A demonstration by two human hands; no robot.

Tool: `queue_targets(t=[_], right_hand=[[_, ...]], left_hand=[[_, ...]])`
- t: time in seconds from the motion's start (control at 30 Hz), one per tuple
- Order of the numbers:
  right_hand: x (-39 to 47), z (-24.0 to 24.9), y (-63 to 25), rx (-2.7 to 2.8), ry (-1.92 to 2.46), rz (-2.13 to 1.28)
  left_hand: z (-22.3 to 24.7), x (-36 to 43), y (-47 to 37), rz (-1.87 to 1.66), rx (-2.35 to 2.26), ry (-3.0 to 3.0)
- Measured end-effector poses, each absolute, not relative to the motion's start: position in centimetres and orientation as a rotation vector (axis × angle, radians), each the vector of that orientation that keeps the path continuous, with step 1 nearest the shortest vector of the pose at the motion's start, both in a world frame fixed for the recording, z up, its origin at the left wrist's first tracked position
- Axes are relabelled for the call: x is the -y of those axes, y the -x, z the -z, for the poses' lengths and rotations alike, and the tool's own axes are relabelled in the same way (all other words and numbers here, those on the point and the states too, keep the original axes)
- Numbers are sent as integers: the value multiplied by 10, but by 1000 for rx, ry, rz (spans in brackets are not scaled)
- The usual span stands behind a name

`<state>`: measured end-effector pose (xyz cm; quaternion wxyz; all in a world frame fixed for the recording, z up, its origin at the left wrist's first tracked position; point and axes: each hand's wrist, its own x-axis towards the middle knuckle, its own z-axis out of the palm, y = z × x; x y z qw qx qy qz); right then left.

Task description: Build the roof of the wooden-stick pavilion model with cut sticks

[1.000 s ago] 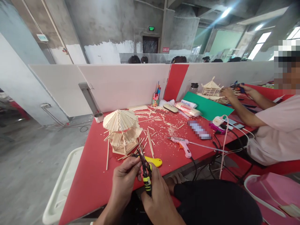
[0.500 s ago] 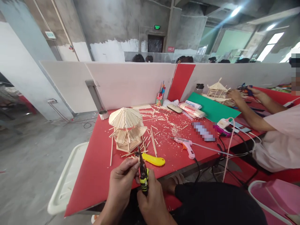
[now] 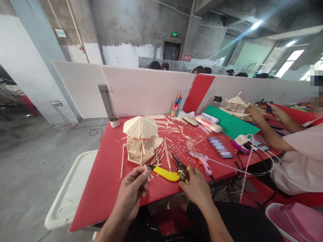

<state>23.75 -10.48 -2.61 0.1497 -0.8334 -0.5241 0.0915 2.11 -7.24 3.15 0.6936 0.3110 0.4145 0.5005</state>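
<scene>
My left hand (image 3: 131, 188) is closed in a pinch on a short wooden stick (image 3: 146, 170), just in front of the pavilion model (image 3: 140, 128) built of thin sticks. My right hand (image 3: 198, 189) has its fingers on the handles of a pair of pliers (image 3: 181, 173) with black and yellow-green grips. The pliers' jaws are parted and point away from me over the red tabletop. Between the two hands lies a yellow utility knife (image 3: 166, 174). Loose sticks (image 3: 167, 154) are scattered right of the model.
A pink glue gun (image 3: 202, 160) with a cord lies to the right. Behind are a pen cup (image 3: 174, 110), a stick bundle (image 3: 208, 124) and a green board (image 3: 227, 121). At the left stands a small metal cup (image 3: 114, 122). A co-worker's hands (image 3: 254, 112) handle another model at far right.
The pliers have moved right with my right hand, away from my left hand and down to the tabletop, and their jaws have opened. My left hand keeps its pinch. The view has shifted slightly.
</scene>
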Motion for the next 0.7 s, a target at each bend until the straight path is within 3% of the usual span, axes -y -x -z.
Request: queue_targets(t=[0.17,0.33,0.7], right_hand=[[108,19,-217,1628,1957,156],[110,-8,-171,1786,1300,162],[93,-12,-139,1685,1121,255]], left_hand=[[-28,64,-20,-1053,-887,-592],[-26,59,-25,-989,-813,-422],[-28,55,-22,-1010,-749,-407]])
